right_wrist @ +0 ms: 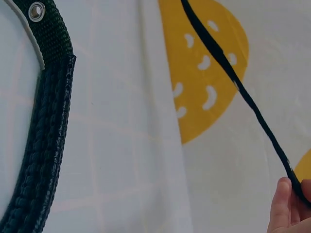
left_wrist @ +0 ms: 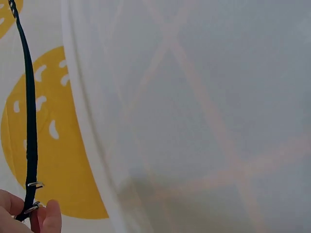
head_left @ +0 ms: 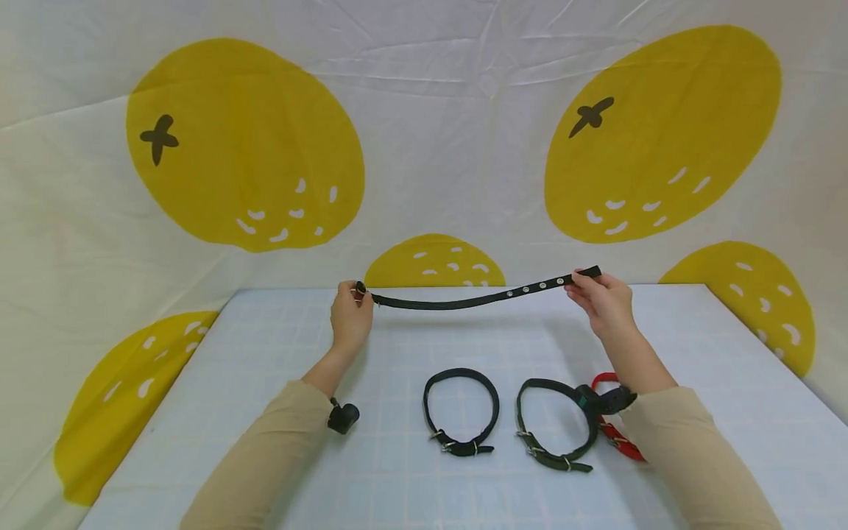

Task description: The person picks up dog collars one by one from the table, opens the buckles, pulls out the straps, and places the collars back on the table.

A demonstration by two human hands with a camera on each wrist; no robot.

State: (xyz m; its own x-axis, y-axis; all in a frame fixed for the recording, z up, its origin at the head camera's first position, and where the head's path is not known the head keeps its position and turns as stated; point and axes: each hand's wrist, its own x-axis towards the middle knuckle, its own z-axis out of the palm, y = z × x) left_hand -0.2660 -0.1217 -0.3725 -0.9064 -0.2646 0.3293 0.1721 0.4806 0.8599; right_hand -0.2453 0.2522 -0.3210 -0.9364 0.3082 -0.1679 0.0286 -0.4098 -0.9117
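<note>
A dark collar (head_left: 437, 305) is stretched between both hands above the table, sagging slightly in the middle. My left hand (head_left: 351, 316) pinches its buckle end, where the metal buckle and loop show beside the fingertips in the left wrist view. At the other end my right hand (head_left: 606, 305) pinches the tip between thumb and fingers, just past a row of metal eyelets. Below the hands lie a buckled black collar (head_left: 467, 447), a buckled dark green collar (head_left: 546, 458) and a red collar (head_left: 623, 442), partly hidden behind the right forearm.
A pale checked cloth covers the table (head_left: 397, 486). Behind it hangs a white backdrop (head_left: 450, 169) with yellow fruit prints. A green strap (right_wrist: 48, 121) with an eyelet looms close to the right wrist camera.
</note>
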